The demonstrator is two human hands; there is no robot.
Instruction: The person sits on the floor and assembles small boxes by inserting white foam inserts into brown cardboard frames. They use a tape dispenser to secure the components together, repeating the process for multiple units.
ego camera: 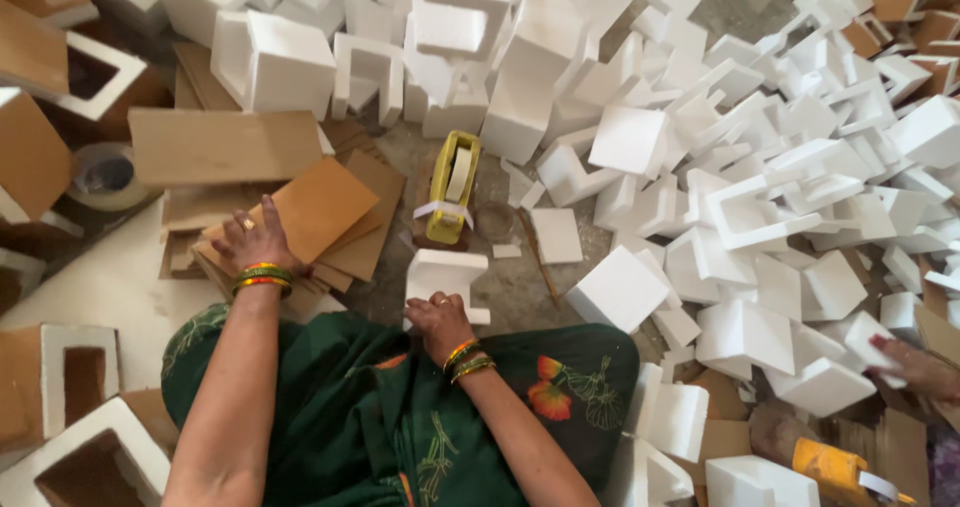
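My left hand (254,241) rests flat on a stack of brown cardboard sheets (325,212) on the floor to my left, fingers spread over the top sheet. My right hand (438,317) grips the lower edge of a white foam block (447,277) standing just in front of my lap. Both wrists wear coloured bangles. A yellow tape dispenser (452,187) stands beyond the block, a strip of tape hanging from it.
A big heap of white foam pieces (760,197) fills the right and back. Foam frames lined with cardboard (75,407) lie at the left, with a tape roll (103,175). Another person's hand (912,365) reaches in at the right edge.
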